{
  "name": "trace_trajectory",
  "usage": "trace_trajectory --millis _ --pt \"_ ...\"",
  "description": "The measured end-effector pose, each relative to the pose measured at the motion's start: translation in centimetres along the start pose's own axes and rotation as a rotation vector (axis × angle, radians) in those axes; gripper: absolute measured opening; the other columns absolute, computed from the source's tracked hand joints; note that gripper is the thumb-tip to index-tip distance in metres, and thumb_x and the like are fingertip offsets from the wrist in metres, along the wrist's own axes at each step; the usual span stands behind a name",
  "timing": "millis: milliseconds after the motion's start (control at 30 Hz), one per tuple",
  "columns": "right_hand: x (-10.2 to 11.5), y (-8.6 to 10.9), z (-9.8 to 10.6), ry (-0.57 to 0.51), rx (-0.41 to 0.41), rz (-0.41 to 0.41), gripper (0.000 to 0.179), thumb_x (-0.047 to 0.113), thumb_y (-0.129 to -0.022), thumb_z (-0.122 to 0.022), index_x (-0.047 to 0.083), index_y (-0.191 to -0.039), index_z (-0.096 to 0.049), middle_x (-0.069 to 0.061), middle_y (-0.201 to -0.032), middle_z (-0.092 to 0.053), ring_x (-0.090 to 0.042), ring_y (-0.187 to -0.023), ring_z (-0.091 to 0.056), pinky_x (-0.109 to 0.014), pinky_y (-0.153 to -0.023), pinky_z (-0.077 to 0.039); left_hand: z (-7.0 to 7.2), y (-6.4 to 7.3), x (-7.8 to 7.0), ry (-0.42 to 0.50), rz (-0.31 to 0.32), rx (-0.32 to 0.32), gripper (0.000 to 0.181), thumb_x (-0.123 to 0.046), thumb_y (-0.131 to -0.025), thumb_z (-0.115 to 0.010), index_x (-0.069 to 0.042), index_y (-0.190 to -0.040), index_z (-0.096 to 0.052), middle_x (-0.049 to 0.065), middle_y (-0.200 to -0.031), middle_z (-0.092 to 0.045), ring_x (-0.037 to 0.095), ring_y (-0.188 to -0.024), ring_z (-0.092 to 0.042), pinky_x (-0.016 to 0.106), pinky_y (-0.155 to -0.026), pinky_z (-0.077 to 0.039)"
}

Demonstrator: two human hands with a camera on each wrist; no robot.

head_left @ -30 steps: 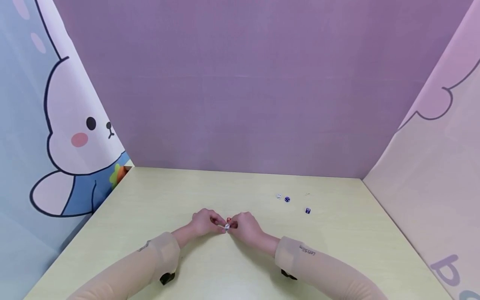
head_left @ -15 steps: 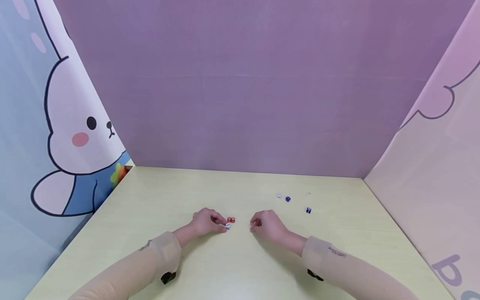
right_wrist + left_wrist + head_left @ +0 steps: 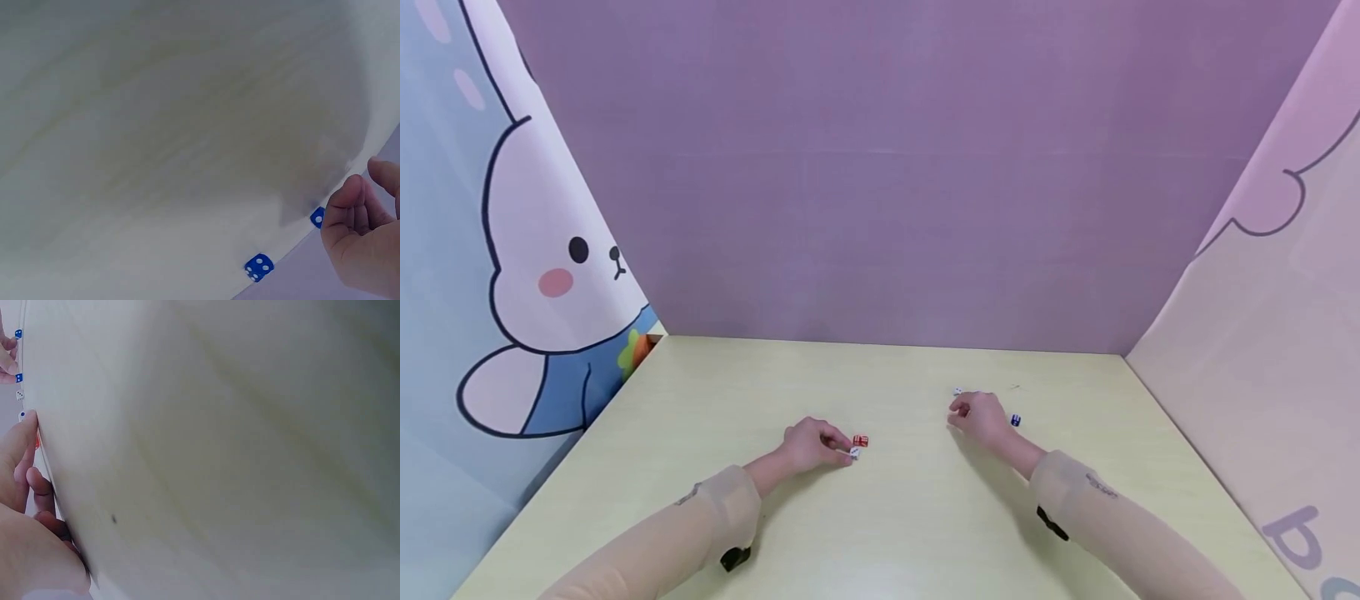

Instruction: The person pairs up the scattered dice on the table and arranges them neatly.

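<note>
My left hand (image 3: 812,443) rests low over the table, with thumb and index fingertips pinching a white die (image 3: 854,453). Right behind that die are two red dice (image 3: 861,441), side by side. In the left wrist view the thumb hides most of the red. My right hand (image 3: 982,417) hovers by the far dice, its fingers loosely curled and thumb apart, holding nothing. A white die (image 3: 957,391) shows just beyond its fingers. One blue die (image 3: 317,218) is partly covered by the right fingers in the right wrist view; another blue die (image 3: 1016,420) lies right of the hand.
The pale wooden table (image 3: 895,533) carries the dice. A purple backdrop (image 3: 880,183) rises along its far edge, with printed curtains at the left (image 3: 542,250) and right (image 3: 1285,350). A small dark mark (image 3: 1015,387) shows on the table at the back right.
My right hand has left the red dice and moved right and away toward the white and blue dice, uncovering the red pair. My left hand has stayed at the white die.
</note>
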State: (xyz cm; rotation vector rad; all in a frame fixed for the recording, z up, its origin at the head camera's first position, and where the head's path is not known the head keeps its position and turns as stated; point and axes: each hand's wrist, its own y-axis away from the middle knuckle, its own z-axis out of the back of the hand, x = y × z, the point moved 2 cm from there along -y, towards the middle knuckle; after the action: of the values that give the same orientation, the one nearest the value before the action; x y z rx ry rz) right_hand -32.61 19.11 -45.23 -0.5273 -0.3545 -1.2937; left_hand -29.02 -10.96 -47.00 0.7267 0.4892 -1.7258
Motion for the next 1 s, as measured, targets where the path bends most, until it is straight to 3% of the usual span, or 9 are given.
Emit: trace_trajectory --millis 400,800,1000 --pt "-2.2 -2.3 -0.1 0.013 -0.061 -0.156 0.014 0.009 -0.076 -0.066 0.002 -0.088 -0.067 -0.011 -0.085 -0.067 -0.021 -0.078 -0.061 -0.033 -0.072 -0.049 0.0 0.0 0.3 -0.004 -0.002 -0.007 0.017 -0.036 -0.062 -0.079 -0.032 -0.074 -0.068 -0.012 -0.069 -0.057 0.009 -0.068 -0.049 0.044 -0.081 -0.023" --pt "-1.6 -3.1 -0.1 0.011 -0.061 -0.193 0.025 0.008 -0.079 -0.062 -0.003 -0.101 -0.063 -0.017 -0.093 -0.066 -0.027 -0.086 -0.062 -0.037 -0.076 -0.049 -0.1 -0.1 0.4 0.009 0.0 -0.001 0.017 -0.037 -0.062 -0.079 -0.032 -0.074 -0.068 -0.012 -0.07 -0.057 0.009 -0.069 -0.049 0.047 -0.084 -0.022" --pt "-1.5 -3.4 -0.4 0.032 -0.051 -0.199 0.018 0.01 -0.08 -0.063 0.001 -0.095 -0.065 -0.012 -0.089 -0.066 -0.023 -0.08 -0.062 -0.036 -0.072 -0.049 -0.2 -0.1 0.5 0.017 0.005 0.001 0.016 -0.036 -0.062 -0.079 -0.031 -0.074 -0.068 -0.011 -0.07 -0.057 0.009 -0.069 -0.048 0.044 -0.081 -0.022"
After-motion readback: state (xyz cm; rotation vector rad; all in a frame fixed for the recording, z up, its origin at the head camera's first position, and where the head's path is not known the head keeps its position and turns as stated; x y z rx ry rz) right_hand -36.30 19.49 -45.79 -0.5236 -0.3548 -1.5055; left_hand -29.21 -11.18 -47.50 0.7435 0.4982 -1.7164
